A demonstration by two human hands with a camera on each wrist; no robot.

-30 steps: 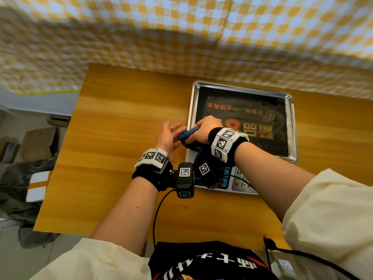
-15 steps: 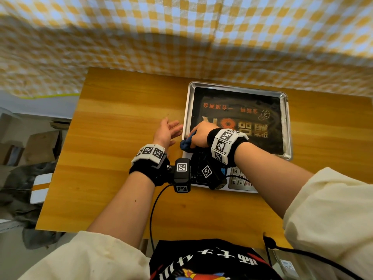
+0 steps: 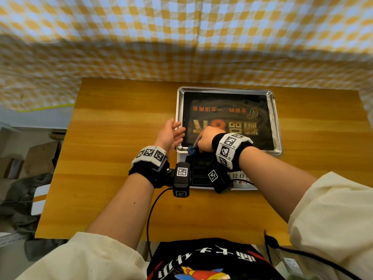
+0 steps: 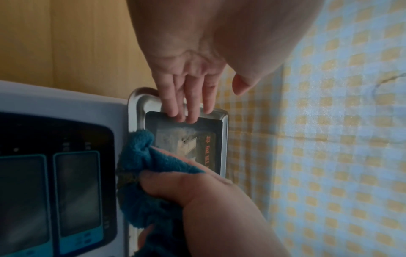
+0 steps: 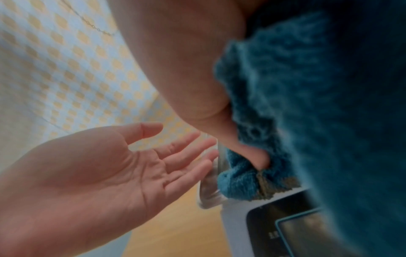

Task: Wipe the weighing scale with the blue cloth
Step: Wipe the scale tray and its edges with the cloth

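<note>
The weighing scale (image 3: 274,122) stands on the wooden table, with a steel pan, a dark printed mat on it and a white display panel (image 4: 66,107) at the near side. My right hand (image 3: 207,140) grips the bunched blue cloth (image 3: 192,149) and holds it on the pan's near left part, over the mat. The cloth (image 4: 149,167) bulges out past my thumb. My left hand (image 3: 170,134) is flat with straight fingers (image 4: 191,107) lying against the pan's left rim. In the right wrist view the cloth (image 5: 296,107) fills the right side and the left palm (image 5: 114,165) faces it.
The wooden table (image 3: 113,138) has bare surface left and right of the scale. A yellow and white checked cloth (image 3: 181,37) hangs behind the table. Boxes and clutter (image 3: 26,168) lie on the floor to the left. A black cable (image 3: 150,215) hangs from my left wrist.
My right hand has slid the cloth from the pan's left edge further onto the mat. My left hand has shifted up to the pan's left rim.
</note>
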